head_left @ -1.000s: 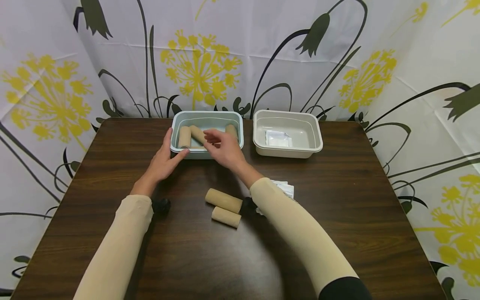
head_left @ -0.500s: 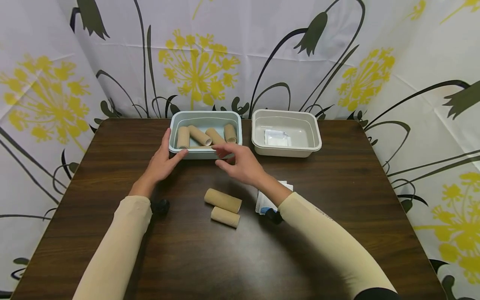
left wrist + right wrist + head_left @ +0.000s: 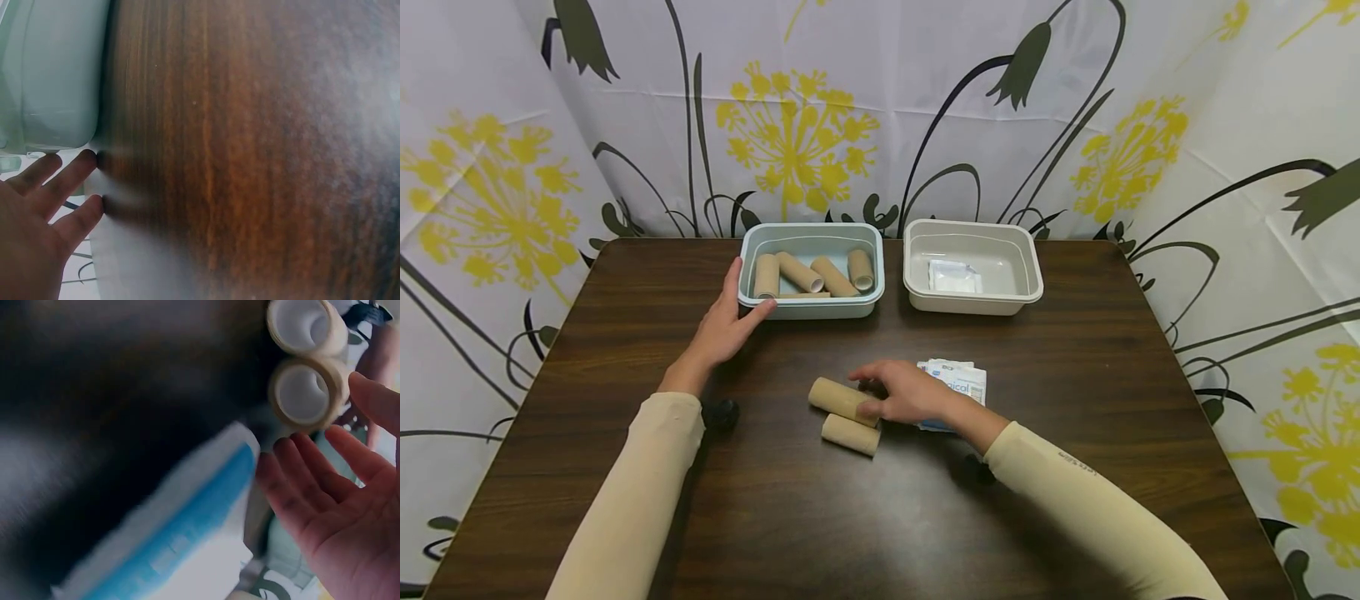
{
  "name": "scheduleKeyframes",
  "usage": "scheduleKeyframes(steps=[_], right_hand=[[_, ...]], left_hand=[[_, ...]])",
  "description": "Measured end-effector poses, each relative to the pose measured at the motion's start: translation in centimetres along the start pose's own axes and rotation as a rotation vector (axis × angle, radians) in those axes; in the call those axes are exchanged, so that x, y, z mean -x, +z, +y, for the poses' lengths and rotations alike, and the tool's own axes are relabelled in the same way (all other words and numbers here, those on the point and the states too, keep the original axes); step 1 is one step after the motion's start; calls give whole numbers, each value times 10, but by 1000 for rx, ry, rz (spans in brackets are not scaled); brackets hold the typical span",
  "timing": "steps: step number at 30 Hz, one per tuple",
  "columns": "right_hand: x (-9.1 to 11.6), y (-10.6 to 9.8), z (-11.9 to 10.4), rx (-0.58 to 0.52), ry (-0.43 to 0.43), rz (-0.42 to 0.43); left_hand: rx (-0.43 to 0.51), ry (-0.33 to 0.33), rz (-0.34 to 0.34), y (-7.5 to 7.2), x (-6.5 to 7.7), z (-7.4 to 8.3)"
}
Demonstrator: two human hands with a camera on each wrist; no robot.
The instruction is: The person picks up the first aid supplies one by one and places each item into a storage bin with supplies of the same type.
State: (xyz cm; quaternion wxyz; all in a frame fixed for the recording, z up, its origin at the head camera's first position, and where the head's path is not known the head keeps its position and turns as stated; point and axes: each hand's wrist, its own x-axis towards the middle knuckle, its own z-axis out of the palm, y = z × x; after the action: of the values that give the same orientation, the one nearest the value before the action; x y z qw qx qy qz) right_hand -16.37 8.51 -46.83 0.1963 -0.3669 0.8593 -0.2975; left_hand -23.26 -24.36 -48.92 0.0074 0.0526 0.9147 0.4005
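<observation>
My left hand (image 3: 718, 329) rests at the front left corner of the pale blue tub (image 3: 823, 310), fingers straight along its side and thumb by the front rim. In the left wrist view its fingers spread beside the tub wall (image 3: 59, 75). Several tan cardboard-looking tubes (image 3: 800, 272) lie inside the tub. My right hand (image 3: 910, 390) reaches over the longer loose tube (image 3: 835, 397), fingers spread on the far side and thumb near its right end. Against that tube lies a shorter tube (image 3: 850, 435). The right wrist view shows both hollow ends, with the fingers (image 3: 350, 453) loosely around the nearer one.
A cream tub (image 3: 977, 306) with a white packet (image 3: 955, 277) inside stands right of the blue one. White and blue packets (image 3: 962, 379) lie on the dark wood table (image 3: 760, 500), partly under my right hand. A flower-patterned curtain (image 3: 850, 183) hangs behind the table.
My right hand has left the blue tub and come down and back to the loose tubes, its fingers empty. My left hand has stayed at the tub's corner.
</observation>
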Motion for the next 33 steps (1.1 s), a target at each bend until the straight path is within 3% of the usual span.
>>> scheduleKeyframes(steps=[33], right_hand=[[8, 18, -1, -21, -17, 87]], left_hand=[[4, 5, -7, -1, 1, 0]])
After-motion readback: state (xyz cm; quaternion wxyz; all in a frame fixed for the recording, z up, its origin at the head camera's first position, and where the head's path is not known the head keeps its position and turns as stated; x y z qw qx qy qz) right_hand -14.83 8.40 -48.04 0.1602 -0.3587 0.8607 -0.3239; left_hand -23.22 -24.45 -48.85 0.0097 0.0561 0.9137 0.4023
